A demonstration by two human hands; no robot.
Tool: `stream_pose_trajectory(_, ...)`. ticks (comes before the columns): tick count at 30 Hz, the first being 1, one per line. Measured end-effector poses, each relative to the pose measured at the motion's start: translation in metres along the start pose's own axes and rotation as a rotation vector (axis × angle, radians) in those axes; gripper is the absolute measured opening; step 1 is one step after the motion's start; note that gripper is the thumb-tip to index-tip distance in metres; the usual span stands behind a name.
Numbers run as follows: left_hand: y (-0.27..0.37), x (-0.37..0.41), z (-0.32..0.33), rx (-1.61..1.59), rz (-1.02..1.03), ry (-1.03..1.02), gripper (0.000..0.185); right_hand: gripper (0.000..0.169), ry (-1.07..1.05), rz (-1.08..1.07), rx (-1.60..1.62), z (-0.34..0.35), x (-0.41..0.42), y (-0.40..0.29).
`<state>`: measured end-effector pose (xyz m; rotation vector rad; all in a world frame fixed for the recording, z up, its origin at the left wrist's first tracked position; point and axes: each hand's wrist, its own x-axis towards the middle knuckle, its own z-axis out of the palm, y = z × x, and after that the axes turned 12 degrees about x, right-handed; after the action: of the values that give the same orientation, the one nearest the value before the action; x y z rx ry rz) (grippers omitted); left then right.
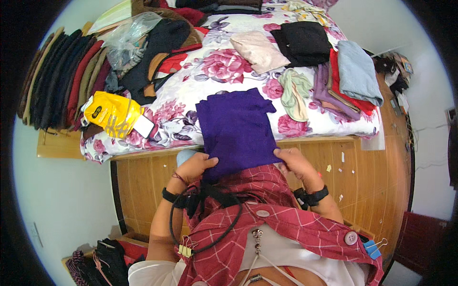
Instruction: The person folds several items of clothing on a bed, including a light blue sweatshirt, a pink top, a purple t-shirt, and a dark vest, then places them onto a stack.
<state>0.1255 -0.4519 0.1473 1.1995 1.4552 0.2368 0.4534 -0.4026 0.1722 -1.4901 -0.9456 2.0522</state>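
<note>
A folded purple cloth garment lies partly on the flowered bedspread and hangs over the near edge of the bed. My left hand pinches its near left corner, and my right hand grips its near right corner. To its right on the bed is a crumpled pale green cloth. Beyond it lies a folded cream cloth, beside folded black clothing. A yellow plastic packet and a white-faced flat object, perhaps a phone, rest to its left.
A row of folded dark garments stands at the left. Near it are a clear plastic bag and a heap of clothes. Folded blue cloth tops a stack at the right. Clothes fill an open drawer or box at lower left.
</note>
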Motion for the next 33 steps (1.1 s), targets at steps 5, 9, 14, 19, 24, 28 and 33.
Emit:
stream_pose_trajectory(5, 0.028, 0.008, -0.032, -0.189, 0.072, 0.081, 0.035, 0.033, -0.06, -0.086, 0.082, 0.01, 0.034, -0.047)
stream_pose_trajectory(9, 0.061, 0.042, -0.08, -0.62, 0.004, 0.164, 0.039, 0.037, -0.186, 0.126, 0.507, 0.005, 0.112, -0.083)
stream_pose_trajectory(14, 0.039, 0.11, -0.139, -0.651, -0.042, 0.555, 0.045, 0.041, 0.154, -0.376, 0.159, 0.009, 0.194, -0.093)
stream_pose_trajectory(19, -0.028, 0.125, -0.092, -0.052, -0.07, 0.742, 0.067, 0.071, 0.588, -0.941, -0.726, 0.004, 0.207, -0.031)
stream_pose_trajectory(24, -0.009, 0.138, -0.04, -0.256, -0.021, 0.885, 0.078, 0.08, 0.655, -0.556, -0.607, 0.031, 0.186, -0.029)
stream_pose_trajectory(28, -0.004, 0.173, -0.026, -0.208, -0.162, 1.033, 0.085, 0.082, 0.571, -0.412, -0.354, 0.036, 0.212, -0.033)
stream_pose_trajectory(33, -0.015, 0.186, -0.022, -0.182, -0.208, 0.994, 0.061, 0.045, 0.367, -0.326, 0.05, 0.019, 0.228, -0.008)
